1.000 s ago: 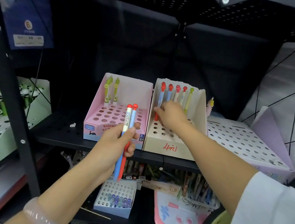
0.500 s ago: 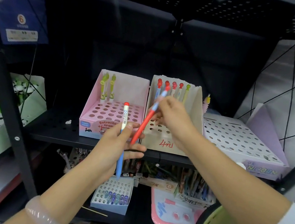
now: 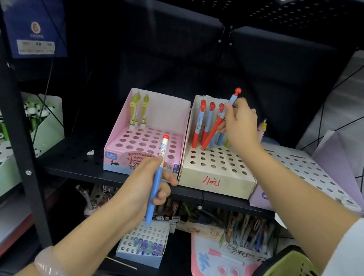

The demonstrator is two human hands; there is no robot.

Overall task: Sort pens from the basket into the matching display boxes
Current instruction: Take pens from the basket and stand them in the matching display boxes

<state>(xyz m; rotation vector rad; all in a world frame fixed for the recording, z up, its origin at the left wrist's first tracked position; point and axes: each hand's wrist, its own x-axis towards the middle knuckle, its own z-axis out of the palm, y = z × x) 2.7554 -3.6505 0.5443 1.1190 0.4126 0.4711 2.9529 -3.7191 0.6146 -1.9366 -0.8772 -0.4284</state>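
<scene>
Red pen tilting into the beige box!
Right hand (image 3: 239,122) pinches the red pen (image 3: 219,122), tip low-left at the beige box (image 3: 217,178) holes, cap up-right; left hand (image 3: 146,186) grips the blue pen (image 3: 155,185) upright, nearer the pink box (image 3: 128,144).

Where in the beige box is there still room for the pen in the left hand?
The beige box has open holes across its front and middle rows. Only the back row is crowded, with red and blue pens. The right hand is tilting a pen in there.
</scene>
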